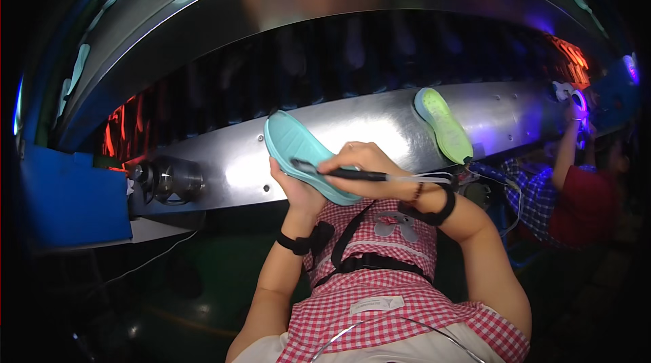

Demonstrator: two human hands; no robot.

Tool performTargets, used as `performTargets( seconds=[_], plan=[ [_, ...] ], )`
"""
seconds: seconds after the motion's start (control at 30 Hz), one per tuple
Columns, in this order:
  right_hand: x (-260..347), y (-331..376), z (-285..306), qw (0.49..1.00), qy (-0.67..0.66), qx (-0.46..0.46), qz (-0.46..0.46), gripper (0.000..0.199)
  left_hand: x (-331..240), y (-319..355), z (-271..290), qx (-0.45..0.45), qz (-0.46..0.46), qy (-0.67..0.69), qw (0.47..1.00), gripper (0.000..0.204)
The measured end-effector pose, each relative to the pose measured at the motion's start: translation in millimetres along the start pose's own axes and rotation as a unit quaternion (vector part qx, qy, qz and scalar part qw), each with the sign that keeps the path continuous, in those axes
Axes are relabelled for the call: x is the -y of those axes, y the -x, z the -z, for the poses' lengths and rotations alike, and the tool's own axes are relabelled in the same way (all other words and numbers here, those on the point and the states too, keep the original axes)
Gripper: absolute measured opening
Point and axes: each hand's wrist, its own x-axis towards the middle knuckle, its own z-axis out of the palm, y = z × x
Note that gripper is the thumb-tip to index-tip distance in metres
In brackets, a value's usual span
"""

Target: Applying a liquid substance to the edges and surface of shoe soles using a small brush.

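Holds a tilted teal shoe sole point(288, 136) in the left hand point(298, 190) | steers a black-handled brush point(363, 175) with the right hand point(366, 158), brush head over the sole's hollow | wears a red-and-white checked apron point(386, 288) | faces a shiny metal ledge point(380, 115) bearing a yellow-green sole point(447, 127), off to the right | includes a co-worker in red point(583, 214), far right
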Motion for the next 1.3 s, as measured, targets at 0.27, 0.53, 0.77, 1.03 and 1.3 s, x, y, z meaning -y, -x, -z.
performTargets(
  seconds=[0.27,0.53,0.77,1.03,1.3],
  plan=[
    [28,15,45,0.954,-0.265,-0.064,-0.122,0.019,2,37,-20,0.111,0.124,0.028,0.986,0.072],
    [41,23,43,0.96,-0.258,0.019,-0.111,0.019,-2,35,-34,0.108,0.076,0.079,0.988,0.069],
    [35,30,39,0.973,-0.209,0.07,0.065,0.022,-16,22,-27,0.107,-0.059,0.038,0.992,0.077],
    [30,39,45,0.977,-0.188,0.057,0.08,0.022,-35,22,-44,0.128,-0.146,0.014,0.981,0.084],
    [18,38,43,0.935,-0.353,0.04,0.009,0.019,-46,20,-49,0.209,-0.15,-0.036,0.966,0.082]
  ],
)
